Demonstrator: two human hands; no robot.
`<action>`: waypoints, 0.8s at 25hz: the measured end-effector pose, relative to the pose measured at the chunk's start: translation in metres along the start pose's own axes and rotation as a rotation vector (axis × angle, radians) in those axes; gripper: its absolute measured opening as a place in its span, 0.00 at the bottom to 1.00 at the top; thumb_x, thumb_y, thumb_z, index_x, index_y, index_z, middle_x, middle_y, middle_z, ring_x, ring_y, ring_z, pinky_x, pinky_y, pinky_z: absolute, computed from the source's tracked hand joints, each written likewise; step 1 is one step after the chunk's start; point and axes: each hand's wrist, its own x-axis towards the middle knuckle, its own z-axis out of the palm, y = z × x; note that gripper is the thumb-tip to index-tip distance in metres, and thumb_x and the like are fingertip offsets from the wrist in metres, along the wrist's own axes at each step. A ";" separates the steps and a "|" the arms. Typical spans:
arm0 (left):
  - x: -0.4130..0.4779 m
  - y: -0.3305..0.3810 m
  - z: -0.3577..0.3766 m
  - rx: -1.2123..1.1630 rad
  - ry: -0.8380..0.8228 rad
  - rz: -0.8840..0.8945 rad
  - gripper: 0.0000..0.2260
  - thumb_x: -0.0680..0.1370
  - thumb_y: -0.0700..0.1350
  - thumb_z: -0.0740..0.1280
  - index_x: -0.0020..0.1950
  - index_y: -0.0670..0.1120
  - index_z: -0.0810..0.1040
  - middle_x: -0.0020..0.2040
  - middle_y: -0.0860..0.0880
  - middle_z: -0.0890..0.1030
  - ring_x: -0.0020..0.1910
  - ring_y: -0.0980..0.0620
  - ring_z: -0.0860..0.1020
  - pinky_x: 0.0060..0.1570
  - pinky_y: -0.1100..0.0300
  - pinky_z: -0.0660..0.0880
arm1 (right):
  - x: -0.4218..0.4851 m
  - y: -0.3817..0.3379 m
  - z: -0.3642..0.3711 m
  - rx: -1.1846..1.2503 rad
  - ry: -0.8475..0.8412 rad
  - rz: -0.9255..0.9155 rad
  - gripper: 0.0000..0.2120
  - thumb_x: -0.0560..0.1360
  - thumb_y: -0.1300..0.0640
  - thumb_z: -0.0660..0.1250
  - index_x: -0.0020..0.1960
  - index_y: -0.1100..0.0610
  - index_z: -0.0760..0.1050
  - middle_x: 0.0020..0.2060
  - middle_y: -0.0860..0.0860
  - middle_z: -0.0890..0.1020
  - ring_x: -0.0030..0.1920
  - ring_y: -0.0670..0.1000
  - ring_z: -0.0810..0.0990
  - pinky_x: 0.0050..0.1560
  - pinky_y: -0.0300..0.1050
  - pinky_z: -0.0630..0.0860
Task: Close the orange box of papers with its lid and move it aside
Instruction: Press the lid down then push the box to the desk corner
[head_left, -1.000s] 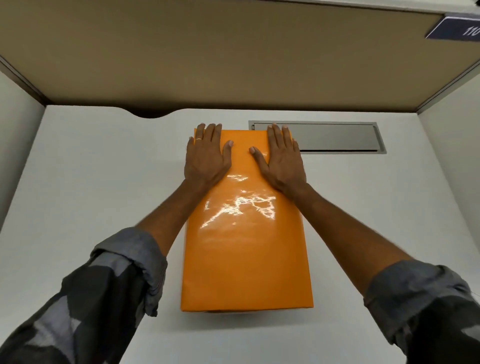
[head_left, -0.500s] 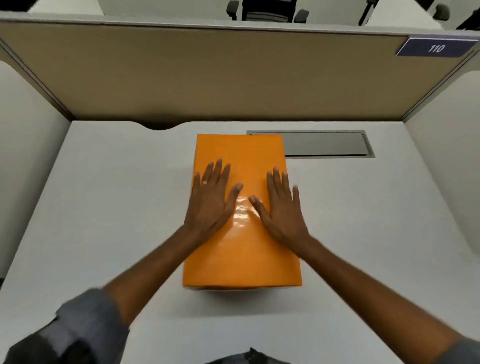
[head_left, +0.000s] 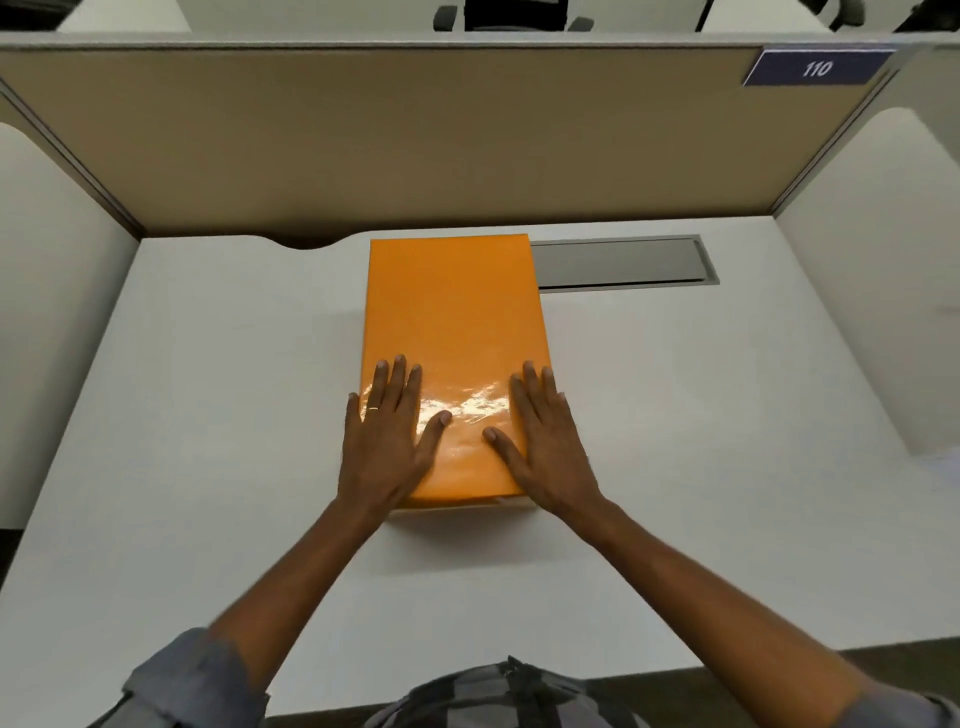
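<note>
The orange box (head_left: 452, 322) lies lengthwise on the white desk (head_left: 208, 415) with its glossy orange lid on top, so the papers are hidden. My left hand (head_left: 387, 436) rests flat on the lid's near left corner, fingers spread, partly over the left edge. On the near right corner my right hand (head_left: 543, 441) lies flat the same way. Neither hand grips anything. At the near edge a thin pale strip shows under the lid.
A grey recessed cable tray (head_left: 623, 262) sits in the desk just right of the box's far end. A tan partition (head_left: 415, 145) closes off the back, with white side panels (head_left: 47, 312) left and right. A sign reading 110 (head_left: 818, 67) hangs top right.
Both flat hands have slid from the far end of the lid down to its near end. The camera has tilted up, showing more of the partition.
</note>
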 end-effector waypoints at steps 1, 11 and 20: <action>-0.003 -0.004 -0.003 -0.104 0.027 -0.051 0.35 0.81 0.66 0.55 0.83 0.51 0.48 0.84 0.51 0.46 0.83 0.50 0.44 0.77 0.40 0.57 | -0.002 0.002 -0.006 0.155 0.014 0.069 0.40 0.83 0.39 0.59 0.85 0.53 0.43 0.85 0.50 0.43 0.85 0.53 0.39 0.82 0.48 0.41; -0.053 -0.055 -0.033 -1.113 -0.222 -0.566 0.19 0.74 0.45 0.75 0.64 0.48 0.80 0.56 0.48 0.86 0.55 0.46 0.85 0.47 0.57 0.80 | -0.029 0.029 -0.049 1.054 -0.298 0.559 0.22 0.81 0.68 0.66 0.74 0.58 0.71 0.64 0.52 0.82 0.62 0.54 0.82 0.60 0.46 0.80; -0.072 -0.023 -0.039 -1.022 -0.137 -0.675 0.23 0.74 0.37 0.75 0.69 0.40 0.78 0.52 0.47 0.85 0.49 0.47 0.83 0.53 0.48 0.81 | -0.034 0.032 -0.056 0.855 -0.261 0.492 0.19 0.80 0.70 0.66 0.71 0.64 0.76 0.61 0.58 0.84 0.62 0.60 0.84 0.66 0.57 0.80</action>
